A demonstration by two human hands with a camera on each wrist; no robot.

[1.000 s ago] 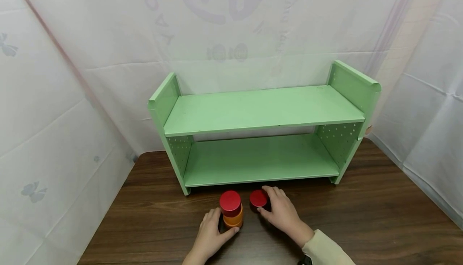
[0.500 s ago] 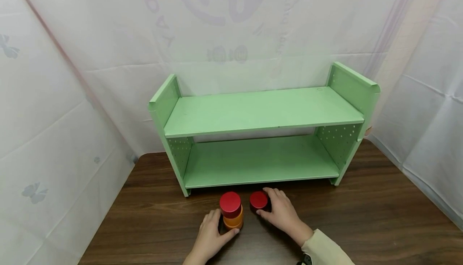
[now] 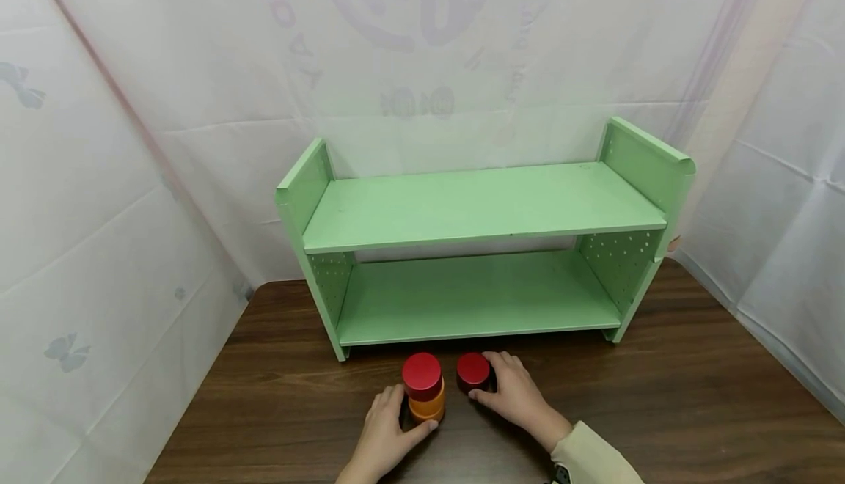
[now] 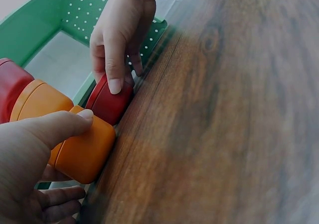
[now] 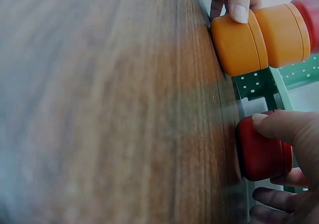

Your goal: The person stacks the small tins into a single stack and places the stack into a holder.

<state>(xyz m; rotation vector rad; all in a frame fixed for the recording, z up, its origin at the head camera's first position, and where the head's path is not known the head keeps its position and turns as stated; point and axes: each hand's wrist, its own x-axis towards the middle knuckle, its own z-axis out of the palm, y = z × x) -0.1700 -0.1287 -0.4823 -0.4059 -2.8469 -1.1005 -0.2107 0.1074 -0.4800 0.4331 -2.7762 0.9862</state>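
Observation:
Near the front of the shelf, a stack of small round lidded tins stands on the table: a red tin [image 3: 422,372] on top of two orange ones. My left hand [image 3: 383,429] is curled about the bottom orange tin [image 4: 89,152], its thumb against the side. The middle orange tin [image 4: 47,102] sits above that thumb. To the right, a single red tin [image 5: 261,154] stands on the table. My right hand [image 3: 518,400] holds it between thumb and fingers, the thumb at the near side. Some fingertips of both hands are hidden behind the tins.
A green two-tier shelf [image 3: 485,209] with perforated side panels stands just behind the tins. The wooden table [image 3: 264,396] spreads to both sides. Pale printed cloth [image 3: 218,66] hangs behind and at the left and right.
The head view has shifted slightly, so everything sits a little lower in it. Both hands stay at their tins, and the tins keep their places.

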